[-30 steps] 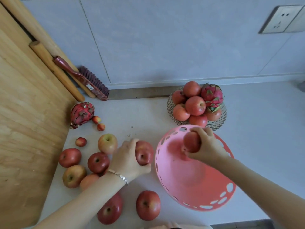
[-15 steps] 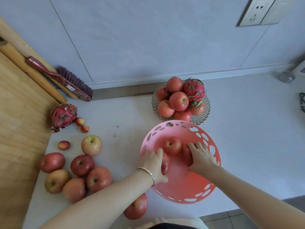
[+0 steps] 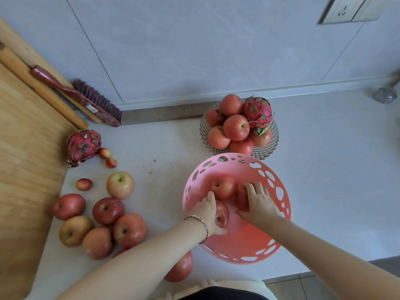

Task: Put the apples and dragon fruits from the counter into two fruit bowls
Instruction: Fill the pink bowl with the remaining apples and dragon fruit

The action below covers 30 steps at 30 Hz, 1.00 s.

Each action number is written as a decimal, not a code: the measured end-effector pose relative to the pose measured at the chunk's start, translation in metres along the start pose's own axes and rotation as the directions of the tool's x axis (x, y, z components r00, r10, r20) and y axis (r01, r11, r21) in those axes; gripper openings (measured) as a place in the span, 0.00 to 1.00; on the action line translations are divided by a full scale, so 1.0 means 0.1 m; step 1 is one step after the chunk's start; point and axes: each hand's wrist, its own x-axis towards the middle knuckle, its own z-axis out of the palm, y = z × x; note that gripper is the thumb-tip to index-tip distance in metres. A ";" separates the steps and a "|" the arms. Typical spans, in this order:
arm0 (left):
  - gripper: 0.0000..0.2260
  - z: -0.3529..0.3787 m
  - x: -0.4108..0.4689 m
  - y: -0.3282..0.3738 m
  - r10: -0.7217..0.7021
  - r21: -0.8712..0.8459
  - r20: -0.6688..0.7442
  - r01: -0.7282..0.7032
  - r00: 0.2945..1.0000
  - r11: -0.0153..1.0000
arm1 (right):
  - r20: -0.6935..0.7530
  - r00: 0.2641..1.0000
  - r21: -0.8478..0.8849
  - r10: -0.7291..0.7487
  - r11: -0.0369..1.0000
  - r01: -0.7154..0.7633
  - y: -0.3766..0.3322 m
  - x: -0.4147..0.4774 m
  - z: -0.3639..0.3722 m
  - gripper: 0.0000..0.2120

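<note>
- Inside the pink bowl (image 3: 279, 192), the left hand (image 3: 207, 213) was wrapped over one apple (image 3: 221, 215), and the right hand (image 3: 259, 203) lay curled on another apple (image 3: 241, 199), each low against the bowl's floor.
- A third apple (image 3: 224, 186) sat free between them; a careless release could have knocked it rolling.
- Behind the pink bowl, the wire bowl (image 3: 271, 140) was heaped with apples and a dragon fruit (image 3: 258, 112); more might have toppled it.
- Left of the pink bowl, loose apples (image 3: 120, 185) and a second dragon fruit (image 3: 83, 147) waited on the counter (image 3: 324, 169).
</note>
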 end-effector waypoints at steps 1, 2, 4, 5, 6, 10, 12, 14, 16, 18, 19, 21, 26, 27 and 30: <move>0.42 -0.01 0.01 0.00 -0.001 -0.041 0.010 0.002 1.000 0.999 | -0.001 1.000 -0.001 -0.028 1.000 0.028 -0.02 0.00 0.00 0.40; 0.41 -0.02 0.01 -0.01 -0.002 -0.064 0.013 0.003 1.000 0.998 | -0.003 0.996 -0.014 -0.084 0.996 0.084 -0.06 0.01 -0.01 0.41; 0.39 -0.02 0.01 -0.02 0.010 -0.079 0.010 -0.009 1.000 0.997 | -0.006 0.972 -0.044 -0.236 0.971 0.235 -0.15 0.07 -0.04 0.40; 0.39 -0.02 0.01 -0.03 0.017 -0.080 0.006 -0.017 1.000 0.997 | 0.010 0.956 -0.058 -0.294 0.954 0.295 -0.21 0.12 -0.07 0.39; 0.38 -0.01 0.02 -0.04 0.022 -0.080 0.006 -0.021 1.000 0.997 | 0.046 0.944 -0.078 -0.328 0.941 0.331 -0.26 0.17 -0.11 0.38; 0.36 0.03 0.02 -0.04 0.006 -0.030 -0.021 -0.006 1.000 1.000 | 0.208 0.920 -0.231 -0.333 0.897 0.377 -0.37 0.37 -0.23 0.34; 0.34 0.05 0.01 -0.03 0.009 0.052 -0.065 -0.005 0.998 0.999 | 0.222 0.923 -0.241 -0.315 0.900 0.364 -0.38 0.42 -0.24 0.33; 0.31 0.06 0.02 -0.02 0.011 0.088 -0.091 -0.003 0.996 0.996 | 0.220 0.931 -0.207 -0.290 0.919 0.336 -0.37 0.45 -0.24 0.36; 0.30 0.06 0.02 -0.03 -0.002 0.074 -0.088 0.009 0.996 0.997 | 0.226 0.934 -0.133 -0.276 0.941 0.310 -0.33 0.48 -0.24 0.40; 0.31 0.05 0.03 -0.03 0.005 0.065 -0.064 -0.001 0.998 0.998 | 0.240 0.922 -0.061 -0.303 0.943 0.326 -0.30 0.51 -0.24 0.39; 0.31 0.05 0.03 -0.04 0.018 0.074 -0.054 -0.014 0.998 0.997 | 0.242 0.913 -0.019 -0.328 0.939 0.342 -0.29 0.51 -0.24 0.38; 0.31 0.05 0.03 -0.04 0.039 0.099 -0.053 -0.034 0.998 0.995 | 0.234 0.901 0.036 -0.366 0.929 0.368 -0.30 0.50 -0.23 0.35; 0.32 0.07 0.01 0.00 0.011 0.091 -0.077 -0.004 0.997 0.996 | 0.269 0.913 0.019 -0.308 0.949 0.314 -0.33 0.47 -0.25 0.31; 0.32 0.07 0.01 0.01 0.005 0.088 -0.079 0.002 0.997 0.996 | 0.259 0.916 0.034 -0.307 0.950 0.309 -0.33 0.46 -0.26 0.29; 0.31 0.05 0.00 0.02 -0.009 0.075 -0.090 0.016 0.996 0.997 | 0.229 0.902 0.049 -0.367 0.930 0.366 -0.32 0.44 -0.29 0.27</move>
